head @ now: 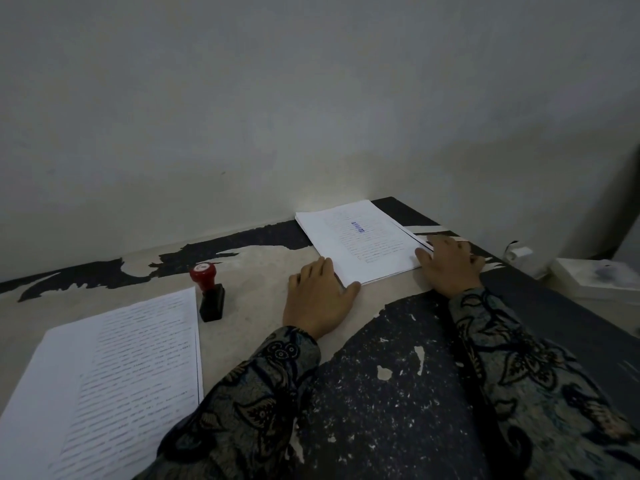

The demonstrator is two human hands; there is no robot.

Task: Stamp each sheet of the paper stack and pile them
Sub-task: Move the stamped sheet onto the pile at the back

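A pile of stamped sheets lies at the far right of the table, a blue stamp mark on its top page. My left hand lies flat at the pile's near left corner, thumb touching the edge. My right hand presses against the pile's right edge with fingers spread. A stamp with a red knob and black base stands upright left of my left hand, held by nothing. A stack of printed sheets lies at the near left.
The table has a worn, peeling black surface and stands against a pale wall. White objects sit on the floor beyond the table's right edge.
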